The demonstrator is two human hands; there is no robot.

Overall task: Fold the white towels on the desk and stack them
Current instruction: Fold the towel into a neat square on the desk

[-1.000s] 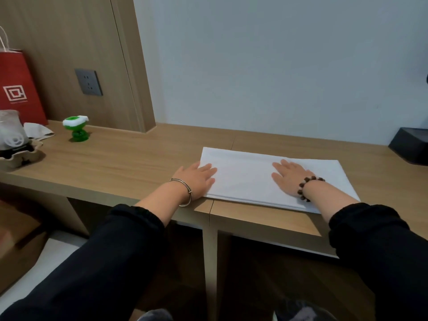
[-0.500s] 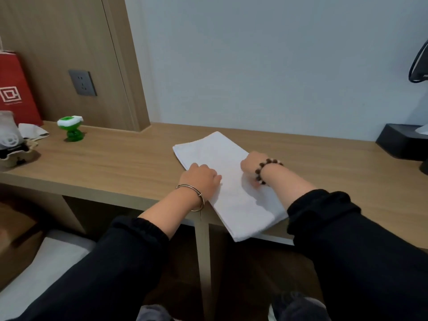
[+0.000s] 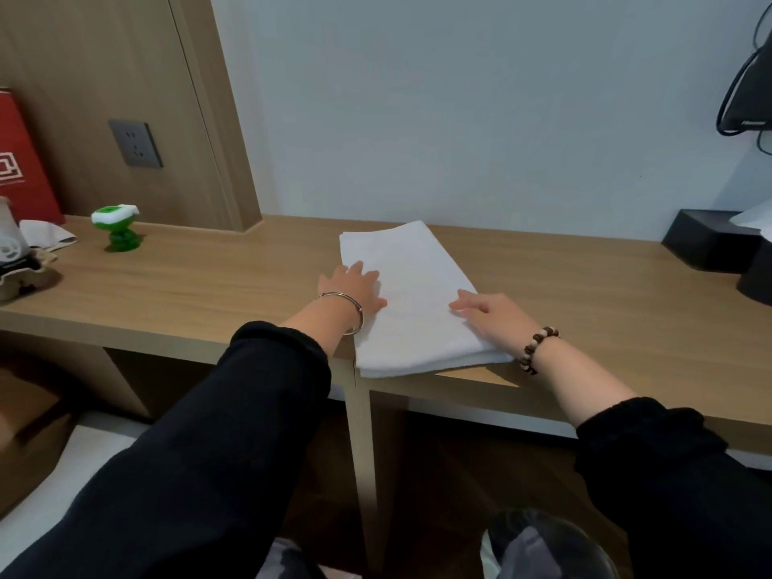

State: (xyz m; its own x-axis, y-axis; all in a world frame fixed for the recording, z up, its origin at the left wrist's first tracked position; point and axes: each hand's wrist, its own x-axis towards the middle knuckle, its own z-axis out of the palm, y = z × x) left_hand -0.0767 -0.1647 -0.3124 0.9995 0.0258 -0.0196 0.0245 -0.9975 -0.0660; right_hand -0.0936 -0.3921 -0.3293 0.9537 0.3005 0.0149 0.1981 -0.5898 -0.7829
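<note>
The folded white cloth towel (image 3: pixel 411 294), a long layered rectangle, runs from the wooden desk's (image 3: pixel 188 286) near edge toward the far wall. The left hand (image 3: pixel 354 291) lies flat with fingers straight on its left edge. The right hand (image 3: pixel 491 317) lies flat on its near right corner.

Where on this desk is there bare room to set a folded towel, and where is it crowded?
Bare desk lies between the green toy and the towel, and between the towel and the black box. The left end is crowded: red bag, white cloth, tray.

White towel (image 3: pixel 411 294); tan desk (image 3: pixel 209 286)
</note>
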